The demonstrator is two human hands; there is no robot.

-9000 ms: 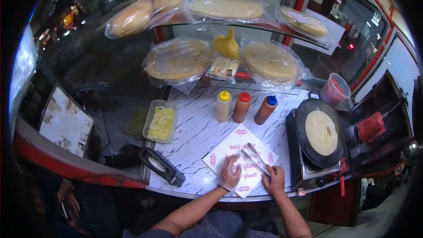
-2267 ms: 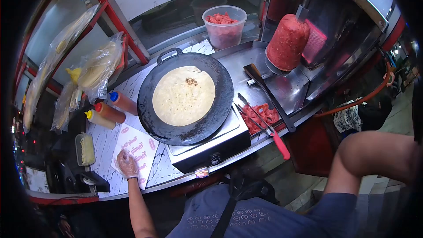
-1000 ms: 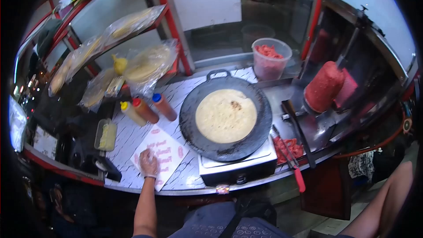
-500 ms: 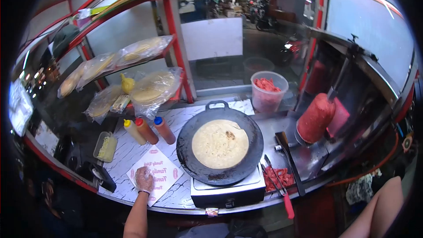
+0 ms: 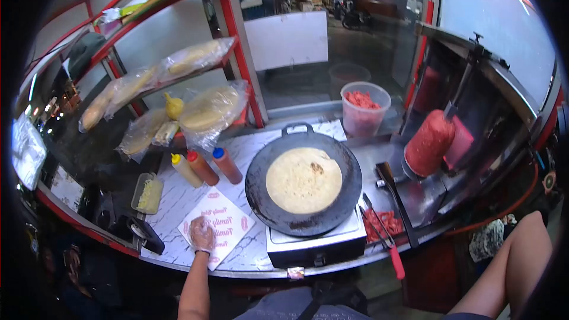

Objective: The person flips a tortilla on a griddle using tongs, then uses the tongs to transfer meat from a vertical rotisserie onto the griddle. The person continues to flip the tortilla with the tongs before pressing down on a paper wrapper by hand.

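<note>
My left hand (image 5: 203,234), in a thin clear glove, rests on a white paper wrapper (image 5: 236,220) printed with red lettering. Its fingers look curled under, and what they hold, if anything, is hidden. The paper lies flat and turned cornerwise on the marbled counter (image 5: 172,204). To its right, a round flatbread (image 5: 303,181) with a browned spot lies on a black griddle pan (image 5: 258,198) over a stove (image 5: 317,253). Behind the paper stand three squeeze bottles: one with a yellow cap (image 5: 187,172), one red (image 5: 203,169), one blue (image 5: 227,167). My right hand is out of view.
A tub of shredded filling (image 5: 148,195) sits at left. Bagged flatbreads (image 5: 207,112) fill the shelves. At right are tongs (image 5: 382,231), a dark-handled brush (image 5: 394,198), red meat pieces (image 5: 379,225), a meat spit (image 5: 430,142) and a meat bucket (image 5: 364,115). Someone's bent leg (image 5: 510,261) shows at lower right.
The whole view has shifted a little, so the counter and pan appear further right. My left hand stays on the paper wrapper; the flatbread still lies on the pan.
</note>
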